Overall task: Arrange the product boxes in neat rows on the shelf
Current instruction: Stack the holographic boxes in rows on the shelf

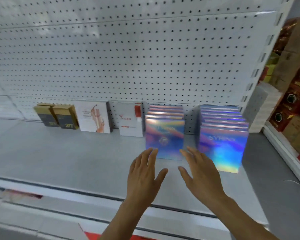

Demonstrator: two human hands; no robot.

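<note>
Both hands reach forward over the shelf (pixel 62 153), palms down and fingers spread wide, holding nothing. The left hand (pixel 144 175) has its fingertips (pixel 150 150) at the lower left corner of the front box in the left row of holographic boxes (pixel 164 137); whether they touch the box is unclear through the blur. The right hand (pixel 200 172) lies at 3 o'clock from the left one, its fingertips in front of the gap between the two rows.

The left row stands upright, flat square boxes packed face to back, their glossy foil fronts shimmering blue, pink and violet. At 3 o'clock from it, well apart, the right row of holographic boxes (pixel 222 148) reaches nearer the shelf's front edge.

At 9 o'clock from the left row, just beside it, stands a matte white box with red marks (pixel 129 121), then a white box with a peach figure (pixel 93 117), then two slim dark and gold boxes (pixel 56 116), all against the perforated white metal back panel (pixel 128 58). The shelf is smooth, pale grey metal. At 3 o'clock, past the upright, red and brown cartons (pixel 294 94) are stacked.
</note>
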